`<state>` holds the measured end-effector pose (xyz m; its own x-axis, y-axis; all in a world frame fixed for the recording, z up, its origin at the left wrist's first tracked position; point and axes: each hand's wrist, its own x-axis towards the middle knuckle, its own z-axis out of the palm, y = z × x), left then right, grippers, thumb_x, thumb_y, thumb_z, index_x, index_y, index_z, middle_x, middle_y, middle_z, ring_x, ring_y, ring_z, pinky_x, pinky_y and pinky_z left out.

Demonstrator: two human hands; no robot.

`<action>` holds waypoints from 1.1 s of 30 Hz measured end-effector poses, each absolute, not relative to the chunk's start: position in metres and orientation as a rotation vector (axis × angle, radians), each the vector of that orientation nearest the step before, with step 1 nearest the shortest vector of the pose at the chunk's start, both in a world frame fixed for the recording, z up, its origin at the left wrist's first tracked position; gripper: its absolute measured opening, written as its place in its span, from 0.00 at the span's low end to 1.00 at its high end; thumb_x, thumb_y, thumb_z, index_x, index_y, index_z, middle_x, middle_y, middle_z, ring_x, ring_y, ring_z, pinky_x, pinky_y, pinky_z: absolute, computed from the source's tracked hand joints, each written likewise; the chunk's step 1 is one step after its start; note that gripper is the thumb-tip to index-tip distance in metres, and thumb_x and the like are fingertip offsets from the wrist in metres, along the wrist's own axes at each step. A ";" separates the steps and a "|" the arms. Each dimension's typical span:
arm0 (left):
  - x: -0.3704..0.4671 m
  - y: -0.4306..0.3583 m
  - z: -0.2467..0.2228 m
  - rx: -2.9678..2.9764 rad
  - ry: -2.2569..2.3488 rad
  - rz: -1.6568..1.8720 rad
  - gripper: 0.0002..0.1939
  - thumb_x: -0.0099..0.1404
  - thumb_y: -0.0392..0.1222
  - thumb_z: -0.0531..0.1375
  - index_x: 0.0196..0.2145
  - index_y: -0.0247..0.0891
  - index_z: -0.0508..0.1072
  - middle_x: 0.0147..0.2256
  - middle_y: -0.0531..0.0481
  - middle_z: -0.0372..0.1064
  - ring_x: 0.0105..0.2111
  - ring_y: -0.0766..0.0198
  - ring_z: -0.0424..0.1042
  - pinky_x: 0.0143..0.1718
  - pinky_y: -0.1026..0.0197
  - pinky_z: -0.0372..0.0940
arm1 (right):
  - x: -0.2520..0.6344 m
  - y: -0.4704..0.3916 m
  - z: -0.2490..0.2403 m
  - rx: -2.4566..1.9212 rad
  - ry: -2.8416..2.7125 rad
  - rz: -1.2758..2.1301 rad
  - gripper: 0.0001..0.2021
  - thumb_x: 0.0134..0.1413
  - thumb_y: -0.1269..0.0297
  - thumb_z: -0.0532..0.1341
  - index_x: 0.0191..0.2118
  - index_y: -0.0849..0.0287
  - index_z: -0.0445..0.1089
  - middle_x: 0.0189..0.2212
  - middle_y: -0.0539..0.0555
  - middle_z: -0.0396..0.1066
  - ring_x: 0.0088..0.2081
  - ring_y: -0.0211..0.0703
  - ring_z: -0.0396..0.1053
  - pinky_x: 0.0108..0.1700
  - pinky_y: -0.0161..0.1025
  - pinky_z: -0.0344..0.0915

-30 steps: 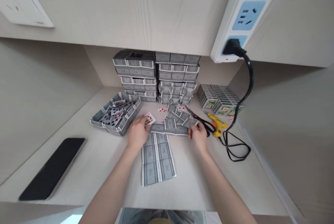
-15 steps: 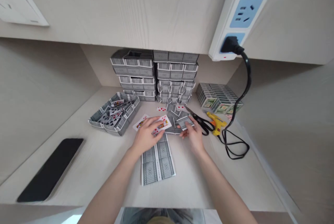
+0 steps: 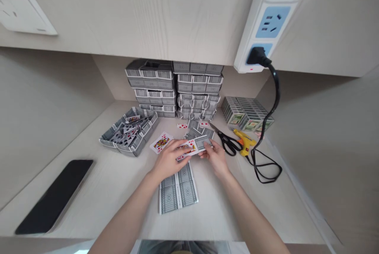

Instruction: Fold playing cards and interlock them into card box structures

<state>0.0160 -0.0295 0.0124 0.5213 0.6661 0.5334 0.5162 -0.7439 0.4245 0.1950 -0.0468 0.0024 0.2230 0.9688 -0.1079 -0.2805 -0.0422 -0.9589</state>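
My left hand (image 3: 171, 158) grips a face-up playing card (image 3: 189, 147) between thumb and fingers. In my right hand (image 3: 215, 157) is a card piece with its grey patterned back up (image 3: 202, 142), its left end meeting the face-up card. Another face card (image 3: 161, 142) lies on the desk left of my left hand. Below my hands rests a flat panel of joined grey card backs (image 3: 179, 192). Behind my hands several folded card pieces (image 3: 195, 128) lie in a loose pile, partly hidden.
A card-made tray (image 3: 133, 148) holds loose cards at left, near a black phone (image 3: 56, 196). Stacked card boxes (image 3: 199, 84) stand behind. Scissors (image 3: 229, 143), a yellow glue gun (image 3: 245, 141) with its cable and card packs (image 3: 245, 111) are at right, beneath a power strip (image 3: 272, 21).
My hands have come together, bringing the patterned piece against the face-up card. The face card at left is now uncovered. The view has shifted slightly.
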 end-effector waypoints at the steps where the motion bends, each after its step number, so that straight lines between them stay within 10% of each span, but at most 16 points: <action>1: 0.016 -0.030 0.012 2.545 1.006 1.039 0.12 0.57 0.40 0.57 0.40 0.45 0.73 0.46 0.47 0.66 0.46 0.58 0.64 0.47 0.52 0.61 | 0.194 -0.047 0.002 -1.158 -0.809 1.204 0.20 0.39 0.53 0.64 0.37 0.61 0.65 0.20 0.51 0.70 0.19 0.41 0.67 0.21 0.38 0.65; 16: 0.014 -0.028 0.015 2.526 0.911 1.113 0.12 0.56 0.37 0.58 0.39 0.48 0.74 0.47 0.48 0.66 0.46 0.59 0.64 0.46 0.52 0.62 | 0.192 -0.051 0.003 -1.049 -0.810 1.294 0.38 0.41 0.59 0.63 0.59 0.56 0.47 0.16 0.44 0.67 0.17 0.36 0.66 0.21 0.33 0.63; 33: 0.010 -0.026 0.015 2.514 0.911 1.080 0.12 0.56 0.37 0.57 0.37 0.48 0.74 0.48 0.49 0.65 0.47 0.60 0.63 0.48 0.53 0.60 | 0.197 -0.048 0.003 -1.032 -0.758 1.392 0.31 0.39 0.65 0.62 0.53 0.56 0.55 0.17 0.46 0.68 0.18 0.36 0.67 0.20 0.31 0.63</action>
